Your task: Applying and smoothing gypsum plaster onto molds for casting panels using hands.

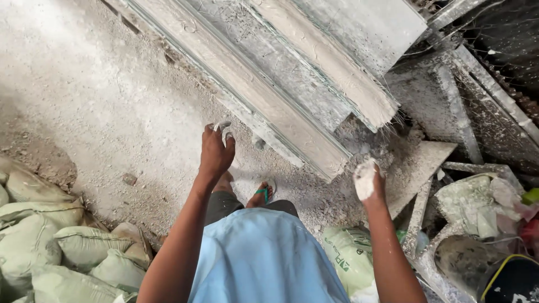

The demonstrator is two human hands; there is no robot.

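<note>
Left hand (pixel 216 150): raised, fingers curled loosely, tips white with plaster, gripping nothing visible. Right hand (pixel 368 180): plaster-coated, closed on a white lump of plaster (pixel 365 178), held above the lower end of the stacked grey cast slabs (pixel 292 84). Floor (pixel 101 101): rough concrete, dusty white. Filled pale green sacks (pixel 62 241) lower left. Black bucket (pixel 514 280) and rubble lower right. Sandalled foot (pixel 263 193) below the slabs.
</note>
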